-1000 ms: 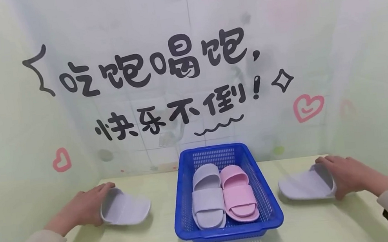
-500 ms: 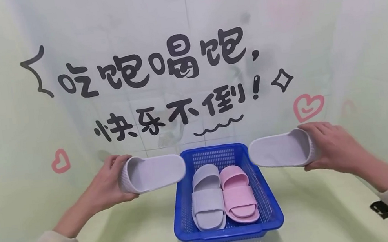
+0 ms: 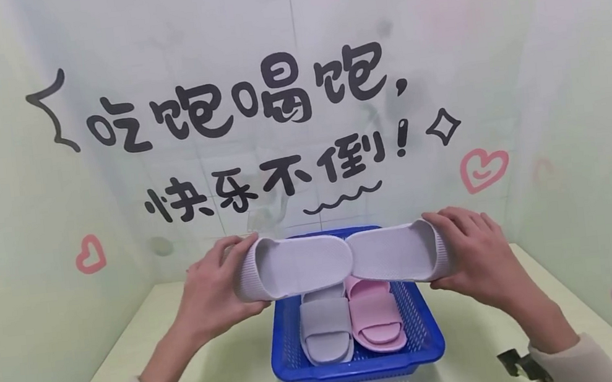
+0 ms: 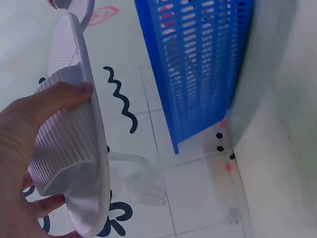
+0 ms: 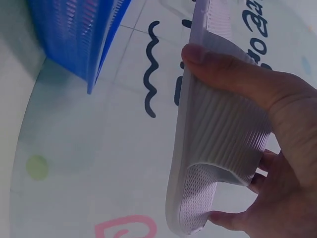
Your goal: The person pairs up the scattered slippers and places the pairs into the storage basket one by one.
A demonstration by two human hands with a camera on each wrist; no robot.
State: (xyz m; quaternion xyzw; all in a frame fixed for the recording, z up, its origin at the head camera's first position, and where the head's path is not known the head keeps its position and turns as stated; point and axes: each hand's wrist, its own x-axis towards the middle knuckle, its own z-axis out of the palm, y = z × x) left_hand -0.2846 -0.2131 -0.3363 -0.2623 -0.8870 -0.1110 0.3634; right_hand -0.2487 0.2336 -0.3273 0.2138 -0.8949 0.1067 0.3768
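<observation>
My left hand (image 3: 212, 291) grips a pale grey-lilac slipper (image 3: 305, 264) around its ribbed strap, thumb along the sole's edge in the left wrist view. A matching slipper (image 3: 393, 253) is held the same way by my right hand (image 3: 475, 257). Both are raised above the blue basket (image 3: 358, 369), heel ends pointing inward and meeting in the head view. Inside the basket lie a grey slipper (image 3: 325, 323) and a pink slipper (image 3: 375, 314), side by side. Their far ends are partly hidden behind the raised pair.
The basket stands on a pale yellow-green table (image 3: 225, 380). Behind it hangs a backdrop (image 3: 289, 31) with large black lettering and pink hearts. Light side walls (image 3: 20, 345) rise at left and right.
Both hands have lifted their slippers off the table at either side of the basket and brought them inward, until the heel ends meet over it. The basket's slippers stay put.
</observation>
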